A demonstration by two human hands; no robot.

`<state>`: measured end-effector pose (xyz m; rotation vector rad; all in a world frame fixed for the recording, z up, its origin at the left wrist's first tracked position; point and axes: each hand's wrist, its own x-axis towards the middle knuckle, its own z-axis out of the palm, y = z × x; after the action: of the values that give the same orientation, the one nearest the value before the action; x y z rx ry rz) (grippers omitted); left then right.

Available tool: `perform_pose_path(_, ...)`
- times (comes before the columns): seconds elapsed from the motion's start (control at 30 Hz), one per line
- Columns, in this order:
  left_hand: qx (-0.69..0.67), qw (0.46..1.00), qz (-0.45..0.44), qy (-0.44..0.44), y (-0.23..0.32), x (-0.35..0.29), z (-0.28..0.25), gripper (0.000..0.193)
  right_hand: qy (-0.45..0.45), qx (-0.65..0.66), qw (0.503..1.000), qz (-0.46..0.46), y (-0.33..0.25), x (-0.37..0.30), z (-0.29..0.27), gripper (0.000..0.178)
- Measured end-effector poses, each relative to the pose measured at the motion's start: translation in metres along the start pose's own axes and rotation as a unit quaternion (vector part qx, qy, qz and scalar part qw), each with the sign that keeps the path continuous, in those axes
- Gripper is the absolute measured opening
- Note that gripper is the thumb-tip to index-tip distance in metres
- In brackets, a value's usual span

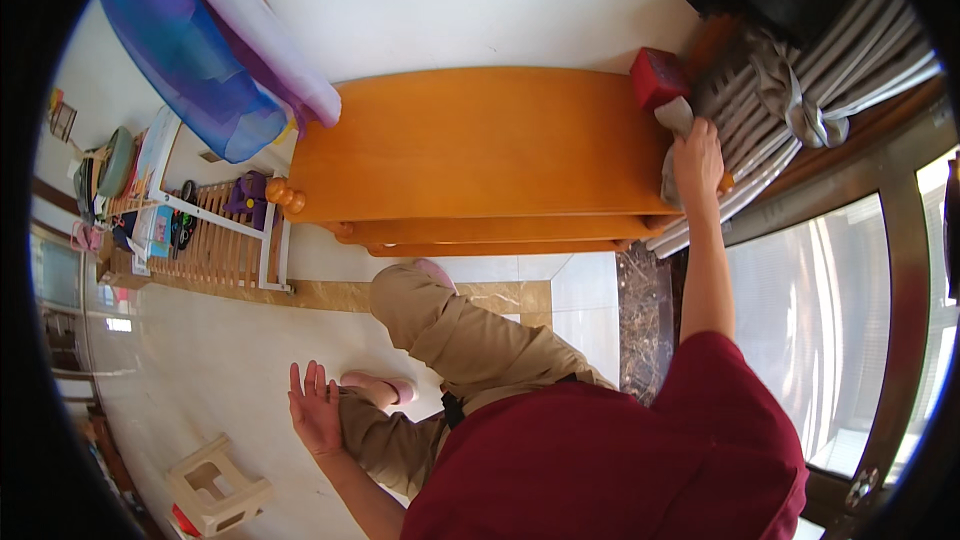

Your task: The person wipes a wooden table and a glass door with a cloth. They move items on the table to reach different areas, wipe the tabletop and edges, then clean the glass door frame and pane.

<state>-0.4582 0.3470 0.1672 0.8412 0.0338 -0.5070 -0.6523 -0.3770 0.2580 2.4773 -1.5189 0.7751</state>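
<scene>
My right hand (698, 162) reaches to the far right end of an orange-brown wooden shelf unit (470, 145). Its fingers are closed round a pale grey cloth (673, 116); part of the cloth pokes out past the fingertips and more shows beside the wrist. Just beyond it, at the back right corner of the top, stands a red box (658, 78). My left hand (316, 412) hangs over the floor beside my left knee, fingers apart, holding nothing.
Grey gathered curtains (765, 100) and a glass door (810, 310) border the right side. Blue and purple sheer fabric (190, 50) hangs at the shelf's left end. A slatted rack (215, 240) with small items stands left; a beige stool (217, 485) is lower left.
</scene>
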Motion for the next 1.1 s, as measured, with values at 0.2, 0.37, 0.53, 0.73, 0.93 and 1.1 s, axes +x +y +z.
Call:
perform_pose_path(0.2, 0.033, 0.999, -0.004, 0.035, -0.001, 0.004, 0.014, 0.068, -0.063, 0.151, 0.974, -0.158, -0.04, -0.086, -0.032, 0.051)
perform_pose_path(0.37, 0.033, 0.999, 0.006, 0.033, 0.002, 0.003, 0.018, 0.066, -0.083, 0.148, 0.956, -0.241, -0.089, -0.083, -0.027, 0.042)
perform_pose_path(0.53, 0.068, 0.988, 0.07, 0.121, 0.005, -0.004, 0.029, 0.053, -0.085, 0.142, 0.976, -0.145, -0.13, -0.019, 0.03, 0.043)
perform_pose_path(0.73, 0.283, 0.877, 0.141, 0.361, 0.019, -0.006, 0.033, 0.04, -0.055, 0.155, 0.965, -0.205, -0.241, 0.008, 0.083, 0.041)
perform_pose_path(0.93, 0.497, 0.789, 0.21, 0.293, -0.011, 0.0, 0.016, 0.042, -0.1, 0.161, 0.939, -0.287, -0.382, -0.006, 0.107, 0.031)
perform_pose_path(1.1, 0.461, 0.795, 0.2, 0.339, 0.001, 0.003, 0.024, 0.042, -0.131, 0.195, 0.914, -0.332, -0.478, -0.023, 0.115, 0.031)
